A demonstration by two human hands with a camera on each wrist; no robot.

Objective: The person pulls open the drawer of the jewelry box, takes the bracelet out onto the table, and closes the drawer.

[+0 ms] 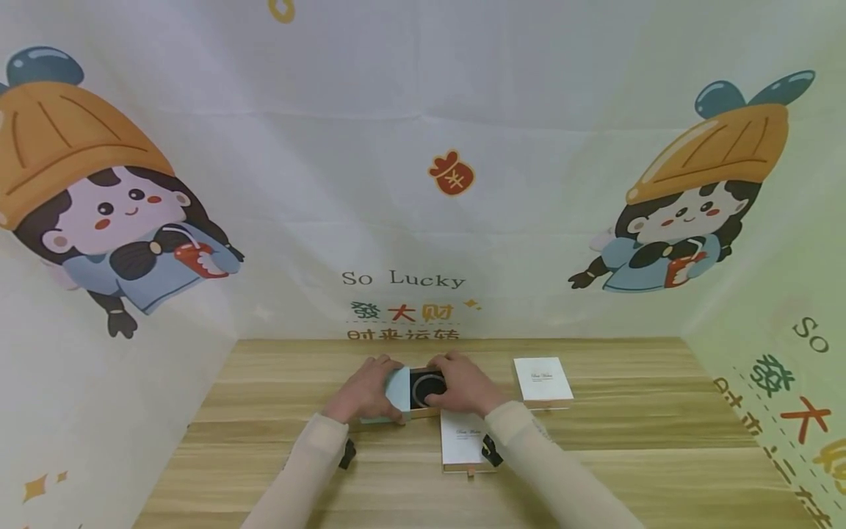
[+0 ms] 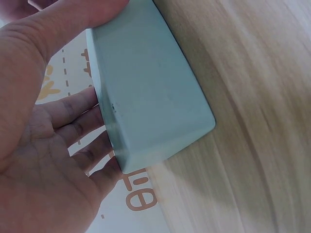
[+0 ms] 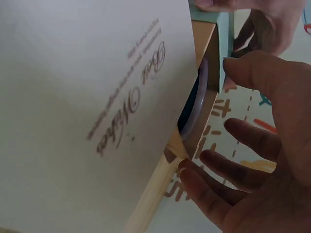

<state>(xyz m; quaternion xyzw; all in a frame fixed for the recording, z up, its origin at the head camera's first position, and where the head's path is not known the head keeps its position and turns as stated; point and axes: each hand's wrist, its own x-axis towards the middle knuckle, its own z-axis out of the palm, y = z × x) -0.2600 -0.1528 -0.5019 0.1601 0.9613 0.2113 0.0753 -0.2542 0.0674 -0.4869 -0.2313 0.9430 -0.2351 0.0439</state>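
A pale blue gift box sleeve lies in my left hand, with the thumb on one side and the fingertips along another. Its drawer is pulled partly out toward the right, and a round bangle sits on the black lining inside. Over the drawer's right end is my right hand. In the right wrist view, its fingers are spread, with fingertips at the drawer's corner. The thumb appears apart from them, near the sleeve's edge; whether it touches anything I cannot tell.
A white "Best Wishes" box with a small pull tab lies just in front of the right hand. Another white box sits farther right. The wooden table meets a printed cloth backdrop behind and at both sides.
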